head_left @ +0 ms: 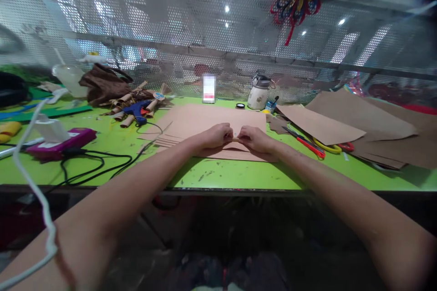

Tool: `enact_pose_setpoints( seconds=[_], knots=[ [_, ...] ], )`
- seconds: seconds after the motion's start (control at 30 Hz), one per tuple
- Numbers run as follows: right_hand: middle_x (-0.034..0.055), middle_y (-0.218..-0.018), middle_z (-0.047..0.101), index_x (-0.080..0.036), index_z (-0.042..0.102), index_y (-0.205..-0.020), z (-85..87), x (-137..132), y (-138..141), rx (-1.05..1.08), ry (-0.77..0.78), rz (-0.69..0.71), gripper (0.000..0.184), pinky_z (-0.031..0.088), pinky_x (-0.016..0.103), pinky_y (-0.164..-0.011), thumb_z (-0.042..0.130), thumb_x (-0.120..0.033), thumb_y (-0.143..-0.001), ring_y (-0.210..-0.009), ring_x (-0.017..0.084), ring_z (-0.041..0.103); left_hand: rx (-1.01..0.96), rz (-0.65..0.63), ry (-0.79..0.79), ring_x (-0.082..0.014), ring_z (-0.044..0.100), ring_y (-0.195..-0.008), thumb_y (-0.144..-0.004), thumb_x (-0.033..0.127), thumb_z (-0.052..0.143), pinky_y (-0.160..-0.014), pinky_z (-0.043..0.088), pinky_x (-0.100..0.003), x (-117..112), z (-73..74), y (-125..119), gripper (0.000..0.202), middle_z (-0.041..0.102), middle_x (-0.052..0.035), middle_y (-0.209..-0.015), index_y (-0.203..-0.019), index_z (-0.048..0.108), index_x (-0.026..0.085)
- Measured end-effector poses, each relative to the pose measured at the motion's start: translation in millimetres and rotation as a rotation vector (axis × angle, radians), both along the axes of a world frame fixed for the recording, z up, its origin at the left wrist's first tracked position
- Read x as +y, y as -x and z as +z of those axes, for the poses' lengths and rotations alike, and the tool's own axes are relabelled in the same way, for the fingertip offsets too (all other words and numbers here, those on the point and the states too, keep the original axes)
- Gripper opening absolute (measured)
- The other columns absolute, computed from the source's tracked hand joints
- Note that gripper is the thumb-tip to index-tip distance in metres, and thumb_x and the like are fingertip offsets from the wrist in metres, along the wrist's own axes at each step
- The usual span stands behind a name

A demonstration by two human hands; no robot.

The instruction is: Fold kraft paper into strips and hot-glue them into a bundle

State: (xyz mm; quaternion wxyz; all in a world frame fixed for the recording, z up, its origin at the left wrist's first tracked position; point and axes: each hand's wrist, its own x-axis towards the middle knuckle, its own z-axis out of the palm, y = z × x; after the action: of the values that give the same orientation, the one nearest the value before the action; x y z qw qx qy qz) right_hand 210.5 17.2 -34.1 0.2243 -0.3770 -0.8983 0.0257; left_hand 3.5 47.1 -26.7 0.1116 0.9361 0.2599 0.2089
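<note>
My left hand (215, 136) and my right hand (254, 138) meet at the middle of a green table (221, 175). Both are closed, fingertips pinching a thin brown paper strip or roll (235, 138) between them. They rest on a sheet of brown paper (201, 120) with several slits cut into its left edge. A few small scraps lie on the table in front of the sheet.
Scissors (314, 145) with red and yellow handles lie right, beside stacked brown sheets (358, 122). A blue glue gun (136, 111) and rolled paper tubes (124, 100) sit left, with black cables (95, 163), a pink box (64, 141), a white jar (257, 93). A perforated metal screen (205, 18) backs the table.
</note>
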Motion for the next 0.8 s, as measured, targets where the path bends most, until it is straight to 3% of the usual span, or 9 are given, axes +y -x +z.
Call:
enact_pose_setpoints(
  seconds=[0.37,0.57,0.8],
  knots=[
    [0.007,-0.085,0.059,-0.015,0.066,-0.088,7.9,-4,-8,-0.076,0.055,0.029,0.019,0.041,0.027,-0.069,0.048,-0.018,-0.087,-0.076,0.016,0.052,-0.006,0.003,0.047,-0.0144,0.05,-0.074,-0.087,0.027,0.044,-0.071,0.04,-0.025,-6,-2.3,13,0.03,0.052,-0.0057,-0.083,-0.103,0.066,0.016],
    [0.0097,-0.092,0.059,-0.015,0.065,-0.093,4.3,-8,-23,-0.061,0.048,0.036,0.021,0.043,0.029,-0.075,0.045,-0.02,-0.088,-0.084,0.019,0.053,-0.118,0.012,0.102,-0.0137,0.049,-0.075,-0.091,0.036,0.04,-0.067,0.039,-0.023,-20,-1.5,13,0.034,0.05,-0.0054,-0.086,-0.102,0.066,0.017],
    [0.0099,-0.09,0.058,-0.016,0.065,-0.088,-1.7,-11,-25,-0.072,-0.026,0.021,0.021,0.043,0.031,-0.073,0.044,-0.02,-0.088,-0.086,0.021,0.051,-0.035,-0.016,-0.012,-0.0143,0.048,-0.073,-0.091,0.033,0.039,-0.068,0.038,-0.027,-22,1.1,16,0.032,0.051,-0.007,-0.085,-0.099,0.067,0.018]
  ],
)
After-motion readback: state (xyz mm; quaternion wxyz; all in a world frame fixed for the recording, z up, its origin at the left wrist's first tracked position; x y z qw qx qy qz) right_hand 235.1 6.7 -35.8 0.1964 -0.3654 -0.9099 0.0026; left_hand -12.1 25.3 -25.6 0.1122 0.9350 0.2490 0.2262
